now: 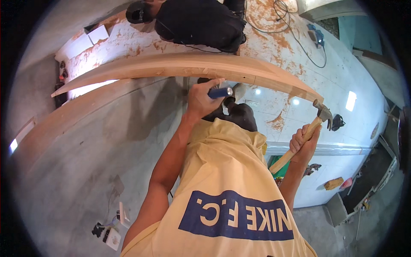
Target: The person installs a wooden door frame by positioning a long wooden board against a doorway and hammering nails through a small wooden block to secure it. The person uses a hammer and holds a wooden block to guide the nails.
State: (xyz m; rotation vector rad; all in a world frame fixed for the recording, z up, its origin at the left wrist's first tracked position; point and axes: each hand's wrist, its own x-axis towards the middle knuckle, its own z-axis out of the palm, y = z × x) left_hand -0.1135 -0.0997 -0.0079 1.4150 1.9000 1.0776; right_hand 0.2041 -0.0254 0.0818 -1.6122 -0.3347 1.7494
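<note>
A long, layered wooden board [180,65] curves across the view in front of me, with a chipped patch on its near edge. My left hand [202,97] is closed around what looks like a chisel [219,93], with a blue handle and a metal cap at its end. The fingers touch or nearly touch the board's near edge, and the blade is hidden behind the hand. Off to the right, my right hand [303,141] grips a claw hammer [316,122] by its pale wooden handle. Its metal head is raised, apart from the chisel, close to the board's right end.
Beyond the board, a person in dark clothes [199,23] bends low. Wood dust and a black cable [299,40] lie on the pale floor, near a blue power tool [316,35]. A wall socket [113,238] with plugs is at lower left, a yellowish block [334,183] at right.
</note>
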